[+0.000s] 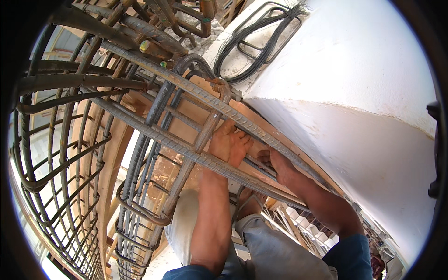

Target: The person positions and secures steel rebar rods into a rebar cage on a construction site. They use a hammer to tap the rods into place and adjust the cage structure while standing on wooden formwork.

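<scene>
My left hand (229,145) reaches between two long ribbed steel bars, beside a rusty cross bar (205,133). Its fingers are curled, and what they close on, if anything, is hidden. To its right, my right hand (276,163) comes in under the upper ribbed bar (212,100), with bent fingers close to an inner bar (259,169). Whatever lies in those fingers is too small to make out. The lower ribbed bar (186,151) passes over my left wrist. Brown formwork board (186,128) shows behind the bars.
On the left stands a curved cage of rebar (56,186). Bundled bars with stirrups (135,186) run down beside my knees. A coil of black tie wire (224,56) lies on the concrete ledge at the top. The white wall (359,93) closes off the right side.
</scene>
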`<state>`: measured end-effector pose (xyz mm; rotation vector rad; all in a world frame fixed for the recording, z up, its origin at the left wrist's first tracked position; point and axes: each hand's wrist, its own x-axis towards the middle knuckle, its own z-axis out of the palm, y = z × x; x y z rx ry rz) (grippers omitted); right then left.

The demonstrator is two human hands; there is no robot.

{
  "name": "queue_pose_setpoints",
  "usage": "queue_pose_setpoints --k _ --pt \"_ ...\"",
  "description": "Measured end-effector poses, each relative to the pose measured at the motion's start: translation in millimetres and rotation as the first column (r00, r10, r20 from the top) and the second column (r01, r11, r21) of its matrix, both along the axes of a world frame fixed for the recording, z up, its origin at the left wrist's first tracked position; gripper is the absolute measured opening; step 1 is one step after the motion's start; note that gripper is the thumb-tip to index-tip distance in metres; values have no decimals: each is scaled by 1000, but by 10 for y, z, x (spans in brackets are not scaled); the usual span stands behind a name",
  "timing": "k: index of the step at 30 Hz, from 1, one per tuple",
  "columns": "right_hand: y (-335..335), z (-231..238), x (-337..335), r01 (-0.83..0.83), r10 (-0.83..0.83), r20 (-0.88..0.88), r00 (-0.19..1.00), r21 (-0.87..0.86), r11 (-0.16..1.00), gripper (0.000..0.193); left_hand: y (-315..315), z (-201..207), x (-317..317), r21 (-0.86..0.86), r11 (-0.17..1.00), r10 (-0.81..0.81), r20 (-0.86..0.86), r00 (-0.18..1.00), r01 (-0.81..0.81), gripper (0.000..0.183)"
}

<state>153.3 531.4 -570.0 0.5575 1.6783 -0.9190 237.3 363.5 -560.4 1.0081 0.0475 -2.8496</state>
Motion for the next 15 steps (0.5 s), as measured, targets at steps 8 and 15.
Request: queue_pose_setpoints --k 8,15 --pt "273 -182 52 -286 259 -278 925 -61 956 29 340 -63 -93 -150 971 160 -155 975 -183 48" --pt "-121 389 15 -767 709 -441 551 68 638 42 245 -101 -183 -107 992 58 -32 998 -62 57"
